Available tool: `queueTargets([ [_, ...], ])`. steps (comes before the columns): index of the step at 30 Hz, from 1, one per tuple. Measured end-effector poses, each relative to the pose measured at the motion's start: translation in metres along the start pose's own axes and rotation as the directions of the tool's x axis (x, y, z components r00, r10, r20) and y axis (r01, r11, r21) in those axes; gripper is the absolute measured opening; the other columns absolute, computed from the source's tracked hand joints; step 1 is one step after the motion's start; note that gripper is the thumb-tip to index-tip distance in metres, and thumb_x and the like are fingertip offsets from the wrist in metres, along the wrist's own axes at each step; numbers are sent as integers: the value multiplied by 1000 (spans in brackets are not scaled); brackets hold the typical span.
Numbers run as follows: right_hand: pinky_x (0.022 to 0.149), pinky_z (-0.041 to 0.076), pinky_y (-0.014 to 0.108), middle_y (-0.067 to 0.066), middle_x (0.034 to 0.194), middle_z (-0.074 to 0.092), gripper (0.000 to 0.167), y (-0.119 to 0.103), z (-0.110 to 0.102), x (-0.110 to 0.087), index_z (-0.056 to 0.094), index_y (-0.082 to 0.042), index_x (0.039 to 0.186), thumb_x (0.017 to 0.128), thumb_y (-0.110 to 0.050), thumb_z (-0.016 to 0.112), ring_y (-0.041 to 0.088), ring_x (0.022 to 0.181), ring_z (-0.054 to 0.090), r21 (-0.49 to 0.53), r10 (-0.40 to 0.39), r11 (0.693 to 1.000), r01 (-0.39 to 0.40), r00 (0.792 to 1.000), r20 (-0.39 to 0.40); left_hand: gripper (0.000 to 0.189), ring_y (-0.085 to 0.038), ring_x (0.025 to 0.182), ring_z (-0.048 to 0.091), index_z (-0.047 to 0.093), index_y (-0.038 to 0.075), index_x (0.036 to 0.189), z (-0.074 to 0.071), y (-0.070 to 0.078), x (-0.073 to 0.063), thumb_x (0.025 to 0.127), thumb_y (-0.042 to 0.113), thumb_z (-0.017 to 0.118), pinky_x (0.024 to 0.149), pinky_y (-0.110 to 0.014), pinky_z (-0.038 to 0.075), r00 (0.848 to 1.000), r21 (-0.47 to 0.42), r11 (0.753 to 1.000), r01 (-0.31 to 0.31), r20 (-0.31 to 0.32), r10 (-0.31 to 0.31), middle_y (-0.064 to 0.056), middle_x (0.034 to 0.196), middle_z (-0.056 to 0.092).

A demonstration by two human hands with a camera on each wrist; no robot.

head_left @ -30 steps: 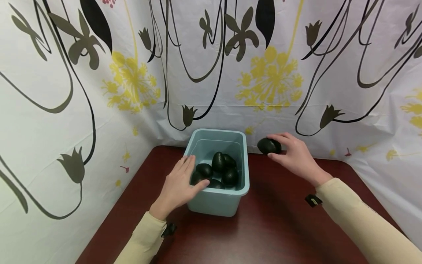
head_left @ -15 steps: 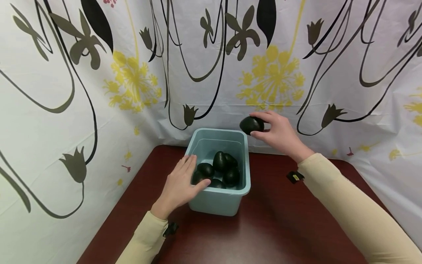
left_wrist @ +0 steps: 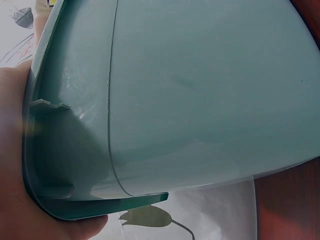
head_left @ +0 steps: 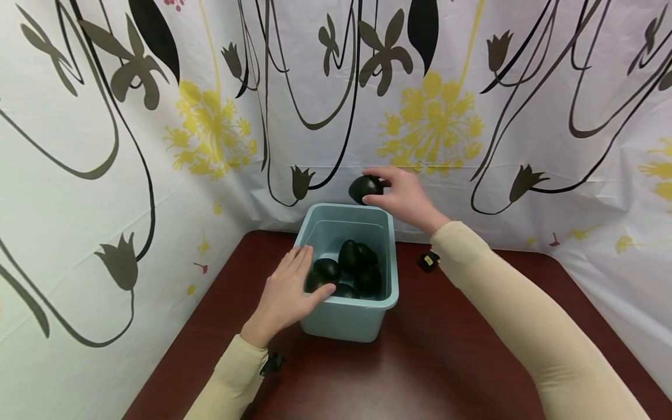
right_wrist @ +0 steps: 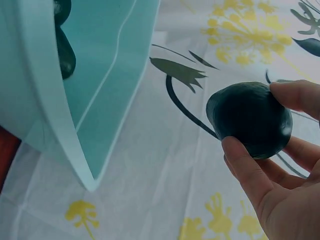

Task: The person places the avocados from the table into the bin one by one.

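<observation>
My right hand (head_left: 401, 195) pinches a dark avocado (head_left: 366, 189) between thumb and fingers, up above the back rim of a light blue-green plastic bin (head_left: 343, 324). In the right wrist view the held avocado (right_wrist: 250, 120) shows several fingertips around it, beside the bin's wall (right_wrist: 112, 100). My left hand (head_left: 286, 291) rests on the bin's near left corner, fingers straight along the left rim and thumb over the front rim. Several dark avocados (head_left: 349, 256) lie inside the bin, some partly hidden by the left hand. The left wrist view shows the bin's outer wall (left_wrist: 200, 100) close up.
The bin stands on a dark red-brown table (head_left: 446, 344). A white cloth with printed flowers (head_left: 336, 140) hangs behind the table and along its sides. Small black devices (head_left: 429, 261) sit at both wrists.
My right hand has carried the avocado left and upward, from right of the bin to above its back rim. The left hand and the bin have stayed in place.
</observation>
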State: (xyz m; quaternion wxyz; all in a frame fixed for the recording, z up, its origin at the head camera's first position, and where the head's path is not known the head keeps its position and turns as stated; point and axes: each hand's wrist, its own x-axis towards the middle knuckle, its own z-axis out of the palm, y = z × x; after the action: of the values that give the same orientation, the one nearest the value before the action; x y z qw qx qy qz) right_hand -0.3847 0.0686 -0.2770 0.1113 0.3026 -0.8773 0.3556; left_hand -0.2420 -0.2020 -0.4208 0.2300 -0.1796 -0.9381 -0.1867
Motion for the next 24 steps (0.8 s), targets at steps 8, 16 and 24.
queueTargets([
  [8,87,52,45,3,140,54,55,2,28,16,60,-25,141,90,-30,78,27,117,57,-25,-4,1000,5,998,68,98,-32,147,30,36,3,155,2,-2,0,92,76,44,109,-54,37,1000,-4,1000,2,1,-2,-14,158,38],
  [16,88,52,43,7,133,57,49,7,47,24,61,-20,140,93,-23,74,26,111,60,-64,-42,997,52,989,142,98,-31,147,30,38,3,155,3,-2,0,92,77,44,109,-53,37,1000,5,1000,1,-10,-1,-12,158,38],
  [24,89,52,45,8,133,56,42,9,50,20,62,-17,137,96,-19,69,29,113,60,-81,-57,994,72,982,182,97,-34,146,33,39,2,154,2,-1,1,92,76,44,107,-55,39,1000,16,1000,-14,-19,14,-15,156,41],
])
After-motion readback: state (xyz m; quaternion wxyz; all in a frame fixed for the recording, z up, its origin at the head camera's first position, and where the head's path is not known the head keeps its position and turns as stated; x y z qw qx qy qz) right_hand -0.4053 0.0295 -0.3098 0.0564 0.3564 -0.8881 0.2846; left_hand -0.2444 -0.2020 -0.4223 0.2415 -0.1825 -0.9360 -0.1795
